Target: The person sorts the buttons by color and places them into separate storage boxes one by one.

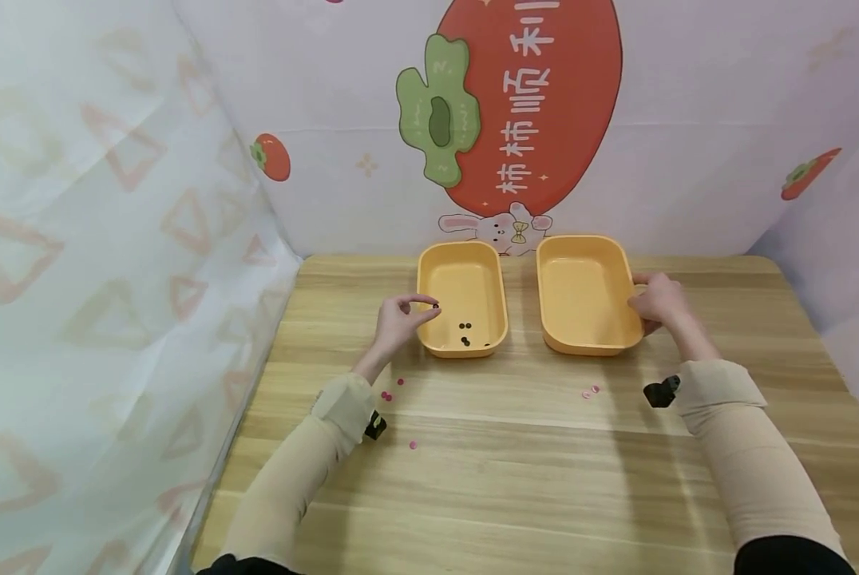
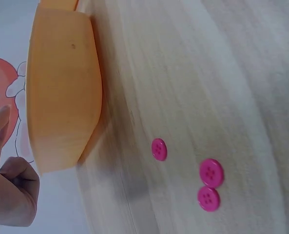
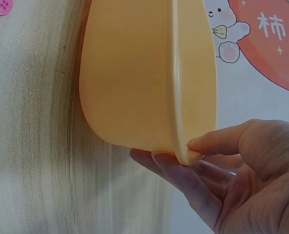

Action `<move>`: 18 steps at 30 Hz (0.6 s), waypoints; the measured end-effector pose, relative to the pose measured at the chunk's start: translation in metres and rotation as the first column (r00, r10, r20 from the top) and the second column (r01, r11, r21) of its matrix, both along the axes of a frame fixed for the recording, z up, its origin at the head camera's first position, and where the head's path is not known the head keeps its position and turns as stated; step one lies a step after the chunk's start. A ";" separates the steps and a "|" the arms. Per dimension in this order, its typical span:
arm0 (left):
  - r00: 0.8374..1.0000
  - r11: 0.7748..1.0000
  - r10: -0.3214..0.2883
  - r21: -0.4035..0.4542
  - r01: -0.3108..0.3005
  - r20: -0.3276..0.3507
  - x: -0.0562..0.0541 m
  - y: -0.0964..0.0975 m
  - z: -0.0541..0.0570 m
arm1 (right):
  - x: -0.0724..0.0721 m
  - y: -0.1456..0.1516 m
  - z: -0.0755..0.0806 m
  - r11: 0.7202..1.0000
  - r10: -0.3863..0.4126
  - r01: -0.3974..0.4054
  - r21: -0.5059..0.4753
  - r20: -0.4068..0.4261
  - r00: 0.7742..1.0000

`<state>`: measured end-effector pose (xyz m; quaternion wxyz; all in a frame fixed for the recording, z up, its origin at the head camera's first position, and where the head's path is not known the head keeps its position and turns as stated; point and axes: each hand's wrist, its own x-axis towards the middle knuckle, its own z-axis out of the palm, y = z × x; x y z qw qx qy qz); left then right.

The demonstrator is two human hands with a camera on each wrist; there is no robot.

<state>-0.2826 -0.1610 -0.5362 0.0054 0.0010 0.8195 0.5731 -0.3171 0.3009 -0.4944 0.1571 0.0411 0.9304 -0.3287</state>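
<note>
Left fingers pinch a small black button [image 1: 435, 307] over the left tray [image 1: 465, 279]; right hand [image 1: 661, 302] grips the right tray [image 1: 589, 291]

Both yellow trays stand side by side toward the far edge of the worktop [image 1: 494, 487], a narrow gap between them. That spot seems to suit the arms: each hand reaches a tray without crossing the other. The left hand [image 1: 399, 323] comes in over the left tray's left rim, probably so that anything let go falls inside. Several more black buttons [image 1: 465, 342] lie in that tray's near half, one close to the near wall. The right tray shows a bare floor; the grip on its right side looks meant to steady it, though whether it is lifted at all I cannot tell.

Pink buttons lie loose on the worktop: four [image 1: 413, 445] nearer its left edge, before the left tray, two of them touching, and a pair [image 1: 595, 389] before the right tray.

The left thumb and forefinger are nearly closed, only the button between their tips; the left wrist view does not show it. On the right, the thumb presses on top of the rim while the fingers bend beneath its lip, grasping it from outside.
</note>
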 end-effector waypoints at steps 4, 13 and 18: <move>0.999 0.999 0.032 -0.023 -0.031 0.029 -0.005 0.006 0.000 | 0.000 -0.001 -0.001 1.000 0.001 -0.001 -0.016 -0.002 1.000; 0.996 0.985 0.087 -0.150 -0.082 0.031 -0.006 0.019 -0.004 | 0.006 -0.003 -0.001 1.000 0.003 -0.002 -0.027 0.021 1.000; 0.998 0.991 0.049 -0.129 -0.045 0.031 -0.008 0.019 -0.003 | 0.006 -0.001 0.003 1.000 -0.002 0.003 -0.026 0.027 1.000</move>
